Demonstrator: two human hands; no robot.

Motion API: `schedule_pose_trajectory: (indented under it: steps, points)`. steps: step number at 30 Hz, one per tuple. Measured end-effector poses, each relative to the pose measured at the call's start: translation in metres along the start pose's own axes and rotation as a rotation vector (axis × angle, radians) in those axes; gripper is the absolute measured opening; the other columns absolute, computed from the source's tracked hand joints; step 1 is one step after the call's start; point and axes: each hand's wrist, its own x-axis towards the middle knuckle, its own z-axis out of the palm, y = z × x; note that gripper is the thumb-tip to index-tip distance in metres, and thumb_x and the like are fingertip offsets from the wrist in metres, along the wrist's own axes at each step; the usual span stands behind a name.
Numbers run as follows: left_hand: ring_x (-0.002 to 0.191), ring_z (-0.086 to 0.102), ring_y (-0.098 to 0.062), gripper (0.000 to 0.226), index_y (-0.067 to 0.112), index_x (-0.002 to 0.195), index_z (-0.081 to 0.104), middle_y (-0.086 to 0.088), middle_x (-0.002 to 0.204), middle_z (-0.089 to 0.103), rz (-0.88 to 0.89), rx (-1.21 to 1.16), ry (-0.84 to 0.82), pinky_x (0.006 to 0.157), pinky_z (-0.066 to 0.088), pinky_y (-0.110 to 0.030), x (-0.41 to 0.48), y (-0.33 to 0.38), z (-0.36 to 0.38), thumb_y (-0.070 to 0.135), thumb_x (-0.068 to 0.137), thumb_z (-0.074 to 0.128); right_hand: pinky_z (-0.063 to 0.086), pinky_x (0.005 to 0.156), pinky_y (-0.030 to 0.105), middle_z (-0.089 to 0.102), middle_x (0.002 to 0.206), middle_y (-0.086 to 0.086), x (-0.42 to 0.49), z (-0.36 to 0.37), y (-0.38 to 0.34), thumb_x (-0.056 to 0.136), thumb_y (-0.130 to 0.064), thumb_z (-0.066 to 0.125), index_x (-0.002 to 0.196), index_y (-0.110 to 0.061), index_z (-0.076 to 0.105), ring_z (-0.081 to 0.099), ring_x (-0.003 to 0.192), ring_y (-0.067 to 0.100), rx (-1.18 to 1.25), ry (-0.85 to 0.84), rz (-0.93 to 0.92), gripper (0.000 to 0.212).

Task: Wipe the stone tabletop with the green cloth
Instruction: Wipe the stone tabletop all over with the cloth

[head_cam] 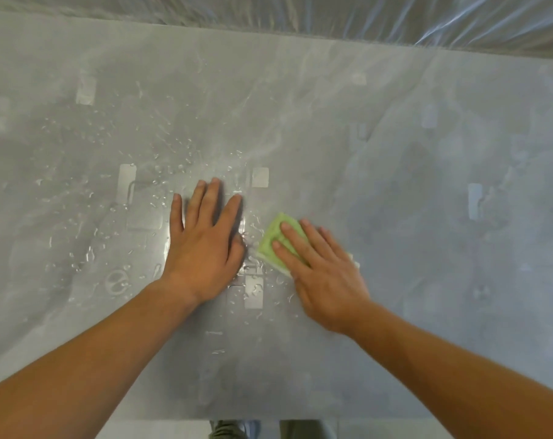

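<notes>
A grey stone tabletop (427, 191) fills the view, glossy and speckled with water drops on its left and middle parts. The folded green cloth (273, 239) lies flat on it near the centre. My right hand (319, 270) presses down on the cloth with straight fingers, covering its right half. My left hand (204, 242) rests flat on the wet stone just left of the cloth, fingers spread and straight, holding nothing.
Clear plastic sheeting (363, 17) hangs behind the table's far edge. The near edge (268, 419) runs along the bottom, with the floor and my shoes (234, 429) below it. Water drops (88, 248) lie thickest left of my left hand.
</notes>
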Motion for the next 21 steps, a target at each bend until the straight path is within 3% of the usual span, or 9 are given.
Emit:
schedule_pose_trajectory:
  steps: [2,5,6,10,12,14,18,19,21]
  points:
    - [0.154,-0.009,-0.027,0.061,0.023,0.154,0.027,-0.014,0.167,0.004,-0.017,-0.022,-0.003,0.122,-0.011,-0.05,-0.018,-0.001,0.005,0.041,0.095,0.027,0.014,0.122,0.049,0.021,0.163,0.005,0.013,-0.007,0.023,0.09,-0.017,0.049,0.154,-0.023,0.031,0.019,0.15,0.035,-0.004,0.046,0.126,0.066]
    - [0.154,-0.011,-0.027,0.062,0.023,0.155,0.024,-0.014,0.167,0.003,-0.065,-0.024,-0.023,0.122,-0.01,-0.048,-0.037,-0.011,0.012,0.04,0.096,0.028,0.007,0.123,0.044,0.01,0.166,0.003,0.043,-0.016,0.034,0.096,-0.017,0.044,0.156,-0.025,0.022,0.01,0.152,0.033,0.153,0.187,0.668,0.064]
    - [0.154,-0.012,-0.027,0.063,0.023,0.156,0.021,-0.013,0.167,0.0,-0.067,-0.02,-0.03,0.123,-0.009,-0.047,-0.04,-0.015,0.014,0.041,0.096,0.027,0.005,0.124,0.043,0.006,0.166,0.003,0.047,-0.013,0.022,0.097,-0.02,0.04,0.157,-0.025,0.019,0.006,0.152,0.033,0.166,0.21,0.734,0.064]
    - [0.153,-0.013,-0.026,0.064,0.027,0.157,0.018,-0.009,0.168,-0.004,-0.051,-0.048,-0.043,0.122,-0.009,-0.042,-0.042,-0.022,0.013,0.043,0.095,0.024,0.012,0.123,0.05,0.009,0.166,0.003,0.019,0.012,-0.037,0.094,-0.021,0.041,0.156,-0.023,0.021,0.006,0.152,0.034,0.071,0.131,0.329,0.066]
    - [0.153,-0.013,-0.026,0.062,0.028,0.157,0.017,-0.008,0.168,-0.006,-0.048,-0.058,-0.045,0.121,-0.009,-0.041,-0.042,-0.024,0.012,0.04,0.098,0.028,0.015,0.122,0.05,0.014,0.165,0.003,0.009,0.009,-0.031,0.094,-0.02,0.044,0.155,-0.024,0.026,0.012,0.152,0.033,0.055,0.062,0.177,0.064]
    - [0.153,-0.016,-0.025,0.061,0.028,0.159,0.015,-0.007,0.168,-0.009,-0.036,-0.076,-0.049,0.121,-0.012,-0.039,-0.043,-0.027,0.012,0.036,0.101,0.032,0.016,0.121,0.051,0.017,0.165,0.003,0.025,0.0,-0.008,0.094,-0.018,0.046,0.155,-0.024,0.029,0.016,0.151,0.035,0.026,0.052,0.187,0.063]
    - [0.153,-0.012,-0.025,0.059,0.023,0.157,0.02,-0.01,0.168,-0.004,-0.003,-0.153,-0.03,0.121,-0.012,-0.037,-0.045,-0.032,0.01,0.03,0.101,0.037,0.012,0.122,0.05,0.01,0.166,0.002,0.086,-0.009,-0.01,0.096,-0.019,0.039,0.156,-0.025,0.023,0.011,0.151,0.036,0.105,0.192,0.569,0.063]
    - [0.154,-0.009,-0.026,0.058,0.02,0.155,0.024,-0.012,0.167,0.0,0.007,-0.169,-0.013,0.121,-0.01,-0.037,-0.047,-0.032,0.009,0.028,0.1,0.039,0.012,0.122,0.05,0.009,0.166,0.002,0.088,-0.004,-0.023,0.095,-0.02,0.039,0.156,-0.025,0.021,0.011,0.151,0.036,0.091,0.2,0.567,0.064]
    - [0.154,-0.006,-0.028,0.056,0.017,0.153,0.027,-0.014,0.167,0.004,0.021,-0.168,0.02,0.122,-0.009,-0.038,-0.053,-0.033,0.009,0.027,0.099,0.041,0.014,0.122,0.051,0.009,0.166,0.002,0.065,0.009,-0.047,0.093,-0.021,0.04,0.156,-0.026,0.019,0.011,0.151,0.035,0.029,0.138,0.362,0.067]
